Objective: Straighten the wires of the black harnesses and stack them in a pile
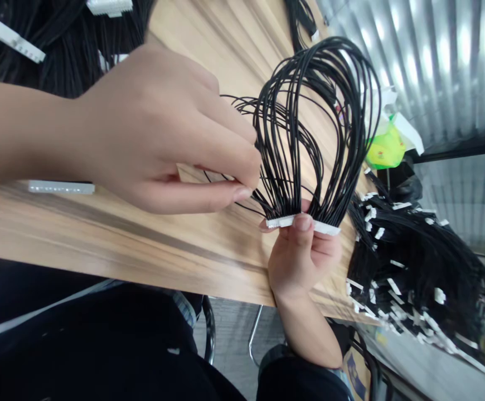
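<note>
White connector (280,222) held in right hand (303,259); left hand (163,131) pinching black wires (284,161).

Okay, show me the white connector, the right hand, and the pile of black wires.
White connector (282,221): head view, its left end.
Right hand (301,259): head view, middle of the hand.
Pile of black wires (418,273): head view, the wires near its middle.

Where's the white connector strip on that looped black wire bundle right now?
In the head view, the white connector strip sits in the right hand at the base of the looped black wires, just right of the left hand, over the wooden tabletop.
</note>
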`<state>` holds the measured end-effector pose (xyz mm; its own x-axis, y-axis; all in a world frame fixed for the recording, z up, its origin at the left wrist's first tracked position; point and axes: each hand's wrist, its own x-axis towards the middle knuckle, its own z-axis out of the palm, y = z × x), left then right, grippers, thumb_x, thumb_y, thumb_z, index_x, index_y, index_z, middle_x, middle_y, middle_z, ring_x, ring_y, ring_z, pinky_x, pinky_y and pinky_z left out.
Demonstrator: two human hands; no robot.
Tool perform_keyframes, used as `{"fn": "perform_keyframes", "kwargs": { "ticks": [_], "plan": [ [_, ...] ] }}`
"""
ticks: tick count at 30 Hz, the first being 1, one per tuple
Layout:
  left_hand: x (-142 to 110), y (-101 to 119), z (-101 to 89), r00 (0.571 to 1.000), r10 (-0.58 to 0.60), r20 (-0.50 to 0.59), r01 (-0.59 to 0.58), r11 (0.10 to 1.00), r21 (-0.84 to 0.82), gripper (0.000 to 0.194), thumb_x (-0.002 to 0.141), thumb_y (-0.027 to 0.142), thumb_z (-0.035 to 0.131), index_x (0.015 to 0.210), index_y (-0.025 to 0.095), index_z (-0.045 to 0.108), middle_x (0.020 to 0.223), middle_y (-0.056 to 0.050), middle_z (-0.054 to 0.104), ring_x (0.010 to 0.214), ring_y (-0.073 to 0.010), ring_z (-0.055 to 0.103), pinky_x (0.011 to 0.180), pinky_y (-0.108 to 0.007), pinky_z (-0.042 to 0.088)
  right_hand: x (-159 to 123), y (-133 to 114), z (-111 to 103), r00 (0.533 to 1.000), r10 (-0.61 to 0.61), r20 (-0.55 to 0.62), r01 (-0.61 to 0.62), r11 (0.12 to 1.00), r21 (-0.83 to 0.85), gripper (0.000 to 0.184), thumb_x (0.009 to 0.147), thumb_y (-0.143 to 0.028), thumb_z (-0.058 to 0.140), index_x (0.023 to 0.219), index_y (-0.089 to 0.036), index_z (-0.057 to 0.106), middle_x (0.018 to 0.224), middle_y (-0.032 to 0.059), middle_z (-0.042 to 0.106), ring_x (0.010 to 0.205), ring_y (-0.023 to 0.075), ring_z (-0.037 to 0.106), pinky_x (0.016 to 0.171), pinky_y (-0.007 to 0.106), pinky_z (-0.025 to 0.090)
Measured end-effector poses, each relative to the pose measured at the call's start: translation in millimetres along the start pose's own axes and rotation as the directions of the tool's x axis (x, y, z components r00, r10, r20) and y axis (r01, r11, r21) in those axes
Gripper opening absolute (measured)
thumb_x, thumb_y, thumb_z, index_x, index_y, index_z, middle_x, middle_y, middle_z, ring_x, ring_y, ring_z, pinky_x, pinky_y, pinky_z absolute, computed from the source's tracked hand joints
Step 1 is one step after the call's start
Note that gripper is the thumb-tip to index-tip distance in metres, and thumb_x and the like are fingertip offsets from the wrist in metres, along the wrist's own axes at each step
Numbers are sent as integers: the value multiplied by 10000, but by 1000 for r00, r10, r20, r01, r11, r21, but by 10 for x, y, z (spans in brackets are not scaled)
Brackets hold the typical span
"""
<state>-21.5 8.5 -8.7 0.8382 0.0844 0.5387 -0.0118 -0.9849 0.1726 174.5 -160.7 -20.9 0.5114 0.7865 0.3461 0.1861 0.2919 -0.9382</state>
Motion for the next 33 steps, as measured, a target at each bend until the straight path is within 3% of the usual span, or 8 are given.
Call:
{"fn": "perform_keyframes", "kwargs": {
  "ticks": [9,18,26,30,33],
  "plan": [
    [-10,-33,-21,998,-1,56,1,1000,-6,466,1011,471,338,1100,340,776,798,99,690,813,-63,688,787,-330,531,-2,10,-12,1000,4,-1,-4,1000,-5,82,881,-349,830,952,-309,841,783,-67,791,559,50,690,537,145,620],
    [-11,-74,-22,997,75,16,-75,997,-11,407,1001,433,387,1079,319,771,769,92,678,737,-26,574,728,-313,444,-4,4,-23,1000,0,-15,-1,997,-82,121,878,-396,819,937,-291,816,763,-51,763,521,85,672,480,205,606],
    [-36,-39,-7,998,35,43,-36,999,19,451,992,462,361,1093,346,784,788,102,688,819,-36,646,770,-314,455,-10,12,-33,1000,-25,7,26,992,-124,119,916,-396,776,946,-282,792,800,-43,769,525,88,667,477,215,592],
    [24,78,-47,988,-150,-39,152,986,69,572,952,449,255,1044,266,790,829,62,673,936,-128,714,791,-384,489,-1,11,-36,999,11,33,-9,997,-72,85,934,-352,763,985,-303,811,751,-61,762,544,79,676,511,192,600],
    [125,46,-102,977,-202,-61,206,976,71,777,885,501,118,1170,202,775,1256,-2,678,1209,-275,673,857,-481,496,-2,16,-29,1000,-5,26,6,999,-41,83,928,-347,773,983,-306,821,715,-67,756,542,75,680,508,173,593]
  ]
}}
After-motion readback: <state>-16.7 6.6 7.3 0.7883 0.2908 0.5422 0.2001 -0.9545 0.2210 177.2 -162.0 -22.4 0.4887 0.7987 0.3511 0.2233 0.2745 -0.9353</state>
